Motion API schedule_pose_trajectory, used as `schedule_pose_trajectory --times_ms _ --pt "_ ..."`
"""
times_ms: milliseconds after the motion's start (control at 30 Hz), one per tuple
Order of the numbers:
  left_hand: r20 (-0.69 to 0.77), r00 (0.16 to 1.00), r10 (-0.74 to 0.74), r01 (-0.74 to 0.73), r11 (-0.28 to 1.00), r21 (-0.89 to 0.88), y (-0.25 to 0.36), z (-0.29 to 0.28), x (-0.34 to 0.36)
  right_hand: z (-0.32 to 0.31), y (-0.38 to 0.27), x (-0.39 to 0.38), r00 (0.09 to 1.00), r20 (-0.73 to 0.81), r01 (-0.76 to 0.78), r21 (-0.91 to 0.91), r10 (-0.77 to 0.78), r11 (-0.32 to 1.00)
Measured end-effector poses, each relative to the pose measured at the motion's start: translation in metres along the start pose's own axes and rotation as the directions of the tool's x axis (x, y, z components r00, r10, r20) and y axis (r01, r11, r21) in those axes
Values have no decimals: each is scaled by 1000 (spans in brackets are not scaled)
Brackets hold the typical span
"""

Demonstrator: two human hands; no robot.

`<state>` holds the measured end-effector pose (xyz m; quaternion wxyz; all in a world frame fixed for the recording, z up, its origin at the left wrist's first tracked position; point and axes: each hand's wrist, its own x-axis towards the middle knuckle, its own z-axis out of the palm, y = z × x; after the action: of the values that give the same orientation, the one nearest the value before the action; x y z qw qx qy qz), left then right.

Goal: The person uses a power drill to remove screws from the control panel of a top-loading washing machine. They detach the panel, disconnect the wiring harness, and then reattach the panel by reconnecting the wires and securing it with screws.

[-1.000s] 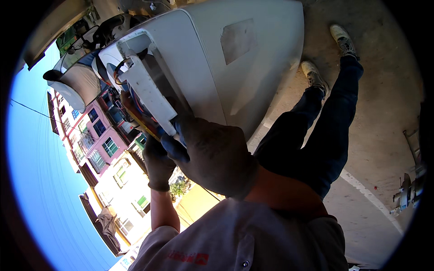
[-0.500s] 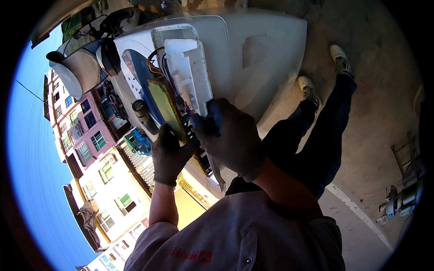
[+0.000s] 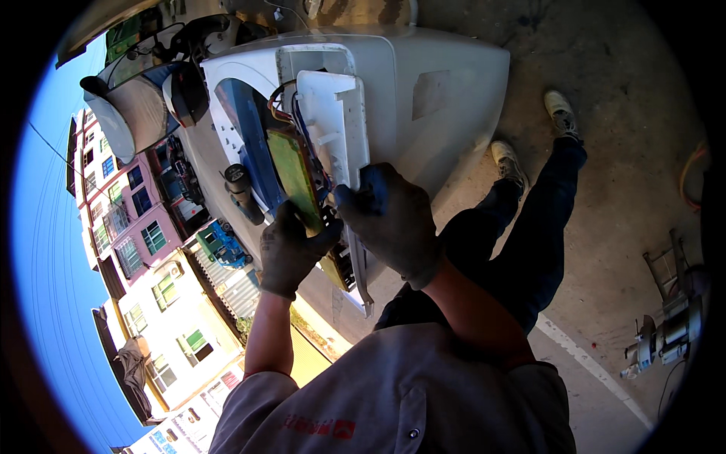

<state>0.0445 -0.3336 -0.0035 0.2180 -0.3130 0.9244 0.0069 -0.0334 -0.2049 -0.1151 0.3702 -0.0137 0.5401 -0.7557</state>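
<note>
My gloved left hand [image 3: 293, 248] grips the lower end of a long green circuit board [image 3: 290, 170]. My gloved right hand [image 3: 387, 216] is closed on the lower end of a white plastic housing [image 3: 344, 125], just right of the board; its fingertips are partly hidden. Coloured wires [image 3: 280, 107] run from the board and housing up into the opening of a large pale grey, curved appliance or machine body [image 3: 446, 72], which has a dark oval panel [image 3: 240, 132] on its left.
A scooter with a curved shield [image 3: 136, 113] stands at upper left. A dark cylindrical object [image 3: 239, 189] is left of the board. Legs in jeans [image 3: 529, 234] are at right, with metal equipment [image 3: 665, 337] and a hose [image 3: 688, 178] beyond. Buildings [image 3: 144, 242] fill the left background.
The board and white housing have become more upright and shifted right in the view. Both my hands have moved with them, the left one rising. More of the green board now shows.
</note>
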Motion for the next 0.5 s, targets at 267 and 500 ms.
schedule_pose_trajectory --times_ms 267,500 --pt "33 993 -116 120 979 -162 6 -2 -2 -3 -11 0 997 15 -79 -11 79 997" --pt "60 989 -135 144 976 -165 4 -7 -6 -2 -13 -3 995 37 -95 -43 96 995"
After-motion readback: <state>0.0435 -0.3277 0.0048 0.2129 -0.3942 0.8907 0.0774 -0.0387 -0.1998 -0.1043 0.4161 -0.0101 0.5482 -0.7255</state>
